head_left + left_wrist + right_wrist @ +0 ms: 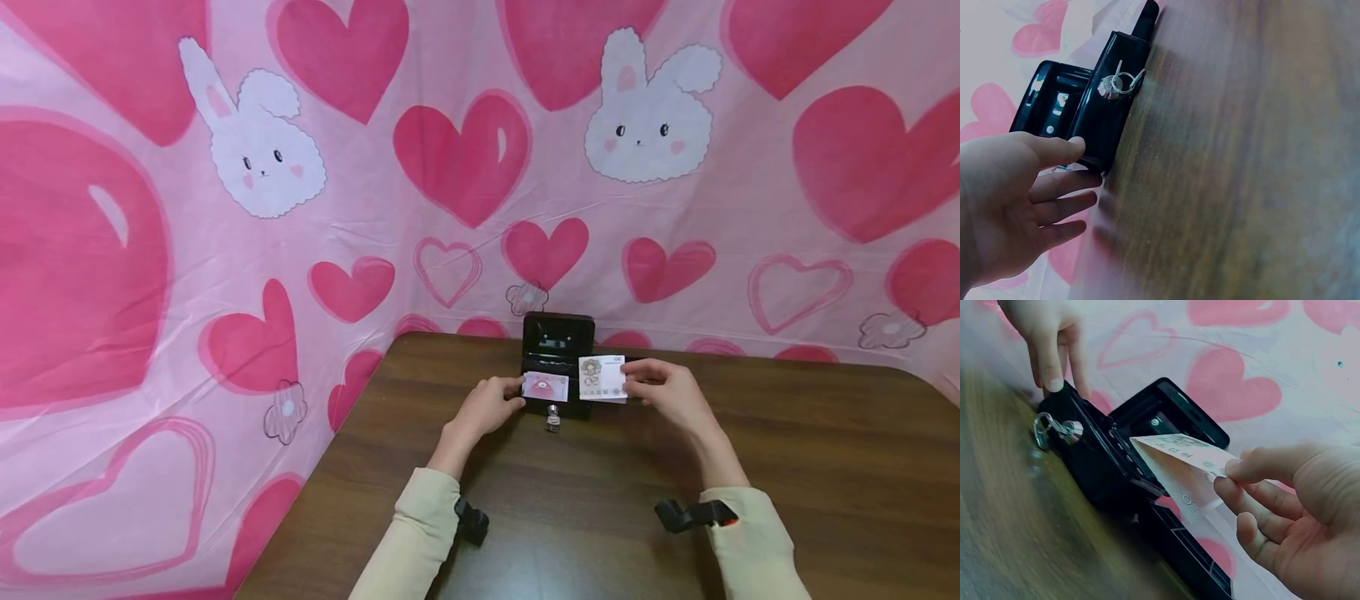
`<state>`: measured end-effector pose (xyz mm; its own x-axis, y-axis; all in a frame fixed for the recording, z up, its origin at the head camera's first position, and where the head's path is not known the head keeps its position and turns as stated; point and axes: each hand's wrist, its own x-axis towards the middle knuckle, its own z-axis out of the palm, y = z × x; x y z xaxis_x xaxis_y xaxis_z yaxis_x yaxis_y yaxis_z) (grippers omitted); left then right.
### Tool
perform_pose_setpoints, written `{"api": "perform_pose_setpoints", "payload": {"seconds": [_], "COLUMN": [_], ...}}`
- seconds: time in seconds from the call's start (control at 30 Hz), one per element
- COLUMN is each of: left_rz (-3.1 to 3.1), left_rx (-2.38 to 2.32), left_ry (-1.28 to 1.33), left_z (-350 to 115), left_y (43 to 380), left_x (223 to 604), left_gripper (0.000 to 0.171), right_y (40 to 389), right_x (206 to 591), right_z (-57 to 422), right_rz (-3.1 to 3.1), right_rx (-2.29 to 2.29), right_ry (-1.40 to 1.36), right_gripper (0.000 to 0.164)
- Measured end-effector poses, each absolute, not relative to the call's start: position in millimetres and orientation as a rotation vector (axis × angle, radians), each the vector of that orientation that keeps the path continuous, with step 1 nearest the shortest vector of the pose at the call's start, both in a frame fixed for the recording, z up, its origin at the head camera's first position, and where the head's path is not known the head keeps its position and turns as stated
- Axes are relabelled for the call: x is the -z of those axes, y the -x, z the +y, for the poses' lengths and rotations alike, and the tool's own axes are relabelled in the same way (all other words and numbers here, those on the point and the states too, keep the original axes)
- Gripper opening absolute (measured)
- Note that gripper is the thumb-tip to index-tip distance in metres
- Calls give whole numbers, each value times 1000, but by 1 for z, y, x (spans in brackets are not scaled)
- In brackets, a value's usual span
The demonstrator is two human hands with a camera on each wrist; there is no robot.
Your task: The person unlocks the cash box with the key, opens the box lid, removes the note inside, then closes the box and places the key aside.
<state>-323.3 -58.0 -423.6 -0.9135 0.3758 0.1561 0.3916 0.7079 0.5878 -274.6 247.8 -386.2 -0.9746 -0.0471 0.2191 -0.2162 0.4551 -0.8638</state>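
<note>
A small black cash box (579, 412) stands at the table's far side with its lid (557, 333) raised. My left hand (487, 406) holds its left front corner, the thumb on the front and the fingers along the side. Inside the box lies a pinkish banknote (546, 387). Over the box's right side, my right hand (671, 396) pinches pale folded banknotes (1182, 453) by their right edge, between thumb and fingers. Keys on a ring (1124, 84) hang from the lock on the box's front.
A black tray with compartments (1191, 559) juts out from the box's right end. The brown wooden table (585, 517) ends just behind the box, against a pink cloth (465, 275) with hearts and rabbits. Black straps (471, 522) circle both wrists.
</note>
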Motion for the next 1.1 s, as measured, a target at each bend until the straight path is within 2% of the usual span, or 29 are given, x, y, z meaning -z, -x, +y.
{"api": "perform_pose_setpoints", "payload": {"seconds": [0.53, 1.1], "left_rz": [-2891, -2909], "left_rx": [1005, 1000], "left_ry": [626, 599], "left_z": [-59, -55], "left_y": [324, 325], "left_x": [424, 423], "left_gripper": [44, 45], "right_y": [273, 284], "right_x": [393, 415], "right_z": [272, 275], "right_rz": [-2666, -2781], "right_rx": [-1488, -1536], "right_ry": [-156, -195], "right_gripper": [44, 39]}}
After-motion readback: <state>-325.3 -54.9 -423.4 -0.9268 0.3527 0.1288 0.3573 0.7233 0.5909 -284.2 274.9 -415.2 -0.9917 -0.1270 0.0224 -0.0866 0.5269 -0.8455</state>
